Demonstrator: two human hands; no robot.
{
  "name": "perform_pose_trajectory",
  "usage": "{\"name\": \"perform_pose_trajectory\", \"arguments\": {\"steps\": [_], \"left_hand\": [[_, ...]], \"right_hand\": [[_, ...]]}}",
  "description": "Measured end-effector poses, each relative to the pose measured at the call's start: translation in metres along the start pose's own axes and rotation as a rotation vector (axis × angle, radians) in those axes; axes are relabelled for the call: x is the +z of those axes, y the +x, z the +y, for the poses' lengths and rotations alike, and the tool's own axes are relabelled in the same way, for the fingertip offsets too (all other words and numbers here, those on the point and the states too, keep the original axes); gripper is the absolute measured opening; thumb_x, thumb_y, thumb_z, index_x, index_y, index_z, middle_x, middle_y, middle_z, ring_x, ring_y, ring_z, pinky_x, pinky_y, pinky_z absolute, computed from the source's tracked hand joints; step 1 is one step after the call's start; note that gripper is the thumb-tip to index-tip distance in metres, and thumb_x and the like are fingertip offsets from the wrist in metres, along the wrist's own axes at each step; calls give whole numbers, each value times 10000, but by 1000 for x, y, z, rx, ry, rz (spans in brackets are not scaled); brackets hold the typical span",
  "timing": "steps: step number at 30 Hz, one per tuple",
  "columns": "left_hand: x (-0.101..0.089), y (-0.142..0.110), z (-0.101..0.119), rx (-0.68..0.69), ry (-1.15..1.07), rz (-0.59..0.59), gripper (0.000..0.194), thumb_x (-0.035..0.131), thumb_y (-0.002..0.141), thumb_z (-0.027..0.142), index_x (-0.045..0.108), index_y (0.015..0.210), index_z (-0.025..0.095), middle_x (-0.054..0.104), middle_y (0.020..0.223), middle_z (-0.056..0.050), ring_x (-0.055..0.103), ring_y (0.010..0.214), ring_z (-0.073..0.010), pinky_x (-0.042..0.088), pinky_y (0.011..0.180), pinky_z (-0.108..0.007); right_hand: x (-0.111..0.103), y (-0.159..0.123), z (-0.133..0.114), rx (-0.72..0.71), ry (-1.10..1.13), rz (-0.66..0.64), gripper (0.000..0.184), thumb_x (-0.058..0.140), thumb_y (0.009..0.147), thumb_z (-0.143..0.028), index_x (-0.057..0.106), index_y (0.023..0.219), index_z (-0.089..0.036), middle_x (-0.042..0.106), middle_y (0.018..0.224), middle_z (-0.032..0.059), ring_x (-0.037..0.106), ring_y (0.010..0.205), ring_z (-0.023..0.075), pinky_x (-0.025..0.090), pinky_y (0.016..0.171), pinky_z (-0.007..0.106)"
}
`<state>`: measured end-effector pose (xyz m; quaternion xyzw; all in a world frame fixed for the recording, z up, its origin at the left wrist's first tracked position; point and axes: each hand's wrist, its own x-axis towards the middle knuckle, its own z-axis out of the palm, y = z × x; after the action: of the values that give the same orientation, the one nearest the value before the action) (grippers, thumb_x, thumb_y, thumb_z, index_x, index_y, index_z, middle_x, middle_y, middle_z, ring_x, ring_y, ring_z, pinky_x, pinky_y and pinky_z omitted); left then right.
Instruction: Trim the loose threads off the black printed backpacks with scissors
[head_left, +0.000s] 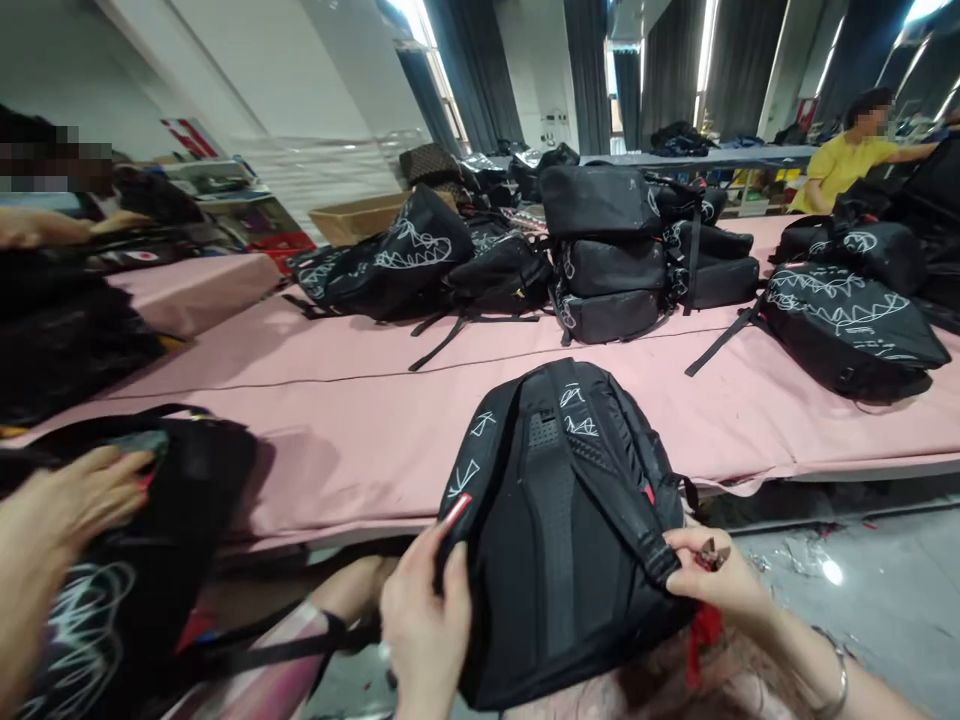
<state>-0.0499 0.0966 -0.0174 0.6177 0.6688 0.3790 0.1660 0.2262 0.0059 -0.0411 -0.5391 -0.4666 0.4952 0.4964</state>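
A black backpack (pixel 555 560) with white scribbled drawings stands at the front edge of the table, its padded back panel and straps facing me. My left hand (pixel 427 610) grips its left side, thumb in front, just under a red and white tag (pixel 456 508). On the other side my right hand (pixel 716 580) pinches the lower part of the shoulder strap (pixel 626 510). A small dark metallic piece (pixel 712 553) shows at the right hand's fingers; I cannot make out its kind. Something red (pixel 703 640) hangs below that hand.
A pink-covered table (pixel 337 430) spans the view. Stacked black bags (pixel 611 260) stand at its middle, more bags (pixel 855 320) to the right. At the left, a co-worker's hand (pixel 97 500) rests on another black bag (pixel 202 490). A person in yellow (pixel 847 165) works farther back.
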Motion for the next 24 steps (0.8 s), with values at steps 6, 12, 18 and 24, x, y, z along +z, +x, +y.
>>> {"name": "perform_pose_trajectory", "arguments": {"steps": [6,12,18,24], "left_hand": [[21,-51,78,87,-554,-407,213,647,708,287,686,916,260,540,1134,-57,543,922,-209,445,824,-311],[39,-50,107,100,-528,-649,215,687,678,245,721,888,278,491,1245,-56,522,869,-194,393,878,-348],[54,-61,107,116,-511,-502,129,580,754,224,672,663,222,592,993,-58,518,959,-225,377,872,-327],[56,-68,103,-49,-618,-447,147,538,776,281,585,662,202,554,966,-66,496,938,-228,390,835,-314]], "right_hand": [[11,-8,-16,23,-17,-5,357,730,605,-453,676,799,-158,355,476,-79,319,449,60,300,430,191],[6,-6,-11,-1,-68,52,327,741,592,-440,662,762,-172,410,512,-67,353,462,65,321,428,189],[-4,-2,-6,52,-60,-17,330,731,621,-412,647,807,-154,364,509,-79,336,457,58,285,422,185],[-31,6,-37,-133,-202,-86,384,637,741,-323,534,1091,-203,547,802,-3,532,687,119,425,581,215]]}}
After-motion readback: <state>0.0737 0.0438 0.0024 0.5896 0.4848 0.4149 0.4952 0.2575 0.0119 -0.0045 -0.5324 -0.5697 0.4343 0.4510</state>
